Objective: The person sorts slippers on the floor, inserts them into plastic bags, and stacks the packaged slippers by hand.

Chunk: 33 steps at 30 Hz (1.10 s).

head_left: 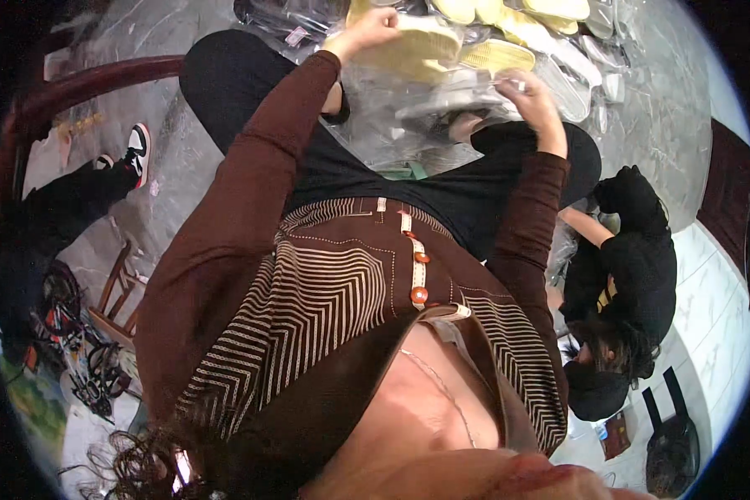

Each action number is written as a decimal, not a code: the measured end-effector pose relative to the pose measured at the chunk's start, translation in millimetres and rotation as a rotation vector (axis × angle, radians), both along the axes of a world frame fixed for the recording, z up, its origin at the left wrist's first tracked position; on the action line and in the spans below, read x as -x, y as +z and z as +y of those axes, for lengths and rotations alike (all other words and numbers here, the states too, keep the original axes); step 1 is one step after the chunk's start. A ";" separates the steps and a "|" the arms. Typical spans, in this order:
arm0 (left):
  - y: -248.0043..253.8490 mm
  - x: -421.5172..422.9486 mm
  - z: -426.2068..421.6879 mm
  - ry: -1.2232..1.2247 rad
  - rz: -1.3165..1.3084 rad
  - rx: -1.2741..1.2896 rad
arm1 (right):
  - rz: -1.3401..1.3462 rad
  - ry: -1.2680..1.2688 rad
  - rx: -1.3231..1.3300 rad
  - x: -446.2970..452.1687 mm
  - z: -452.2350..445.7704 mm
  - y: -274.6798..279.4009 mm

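Observation:
My left hand [370, 32] is closed at the top edge of a clear plastic bag with a pale yellow slipper [421, 46] in it. The slipper's ribbed sole faces up, and the bag is stretched out in front of my knees. To the right, my right hand [532, 98] has its fingers pinched together on thin clear plastic [475, 83]. Where that plastic ends is hard to make out. Another yellow slipper [498, 56] lies just beyond my right hand, and a white slipper [568, 90] in plastic is beside it.
More bagged yellow slippers [558, 10] and dark ones [287, 15] cover the floor ahead. A person in black [633, 250] crouches at my right. Someone standing at left wears a sneaker [139, 154]. A small wooden stool [118, 287] and a bicycle [79, 350] are at left.

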<state>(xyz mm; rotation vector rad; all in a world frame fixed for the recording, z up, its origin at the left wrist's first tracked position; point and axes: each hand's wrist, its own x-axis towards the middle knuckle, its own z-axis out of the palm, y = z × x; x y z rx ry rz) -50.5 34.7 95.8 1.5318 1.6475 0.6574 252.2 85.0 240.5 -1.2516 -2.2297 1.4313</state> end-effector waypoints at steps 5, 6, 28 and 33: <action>50.9 36.6 11.7 0.046 -0.265 -0.139 | 0.114 0.104 -0.389 14.4 5.4 -29.3; 63.1 39.1 8.9 0.101 -0.376 -0.092 | 0.157 0.121 -0.496 16.9 6.1 -30.4; 62.8 -1.6 -17.2 0.022 -0.876 -0.032 | 0.022 0.031 -0.585 32.9 10.1 -11.2; 56.2 -4.3 -21.3 0.063 -1.019 0.087 | 0.150 0.038 -0.567 33.3 4.9 -35.9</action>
